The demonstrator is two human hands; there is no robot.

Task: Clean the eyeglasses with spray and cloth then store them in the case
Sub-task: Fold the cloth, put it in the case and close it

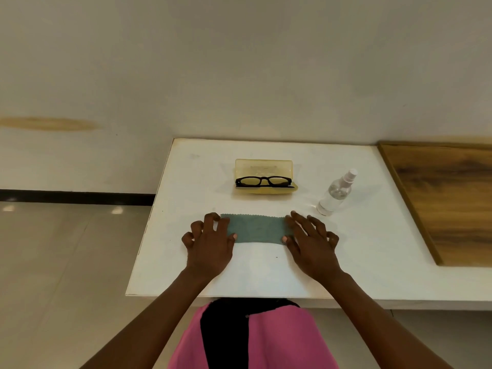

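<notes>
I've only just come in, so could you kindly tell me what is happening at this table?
A person is at a white table with both hands on a green cloth: the left hand on its left end with fingers curled, the right hand lying flat on its right end. Black eyeglasses sit in an open yellow case behind the cloth. A spray bottle stands untouched to the right.
</notes>
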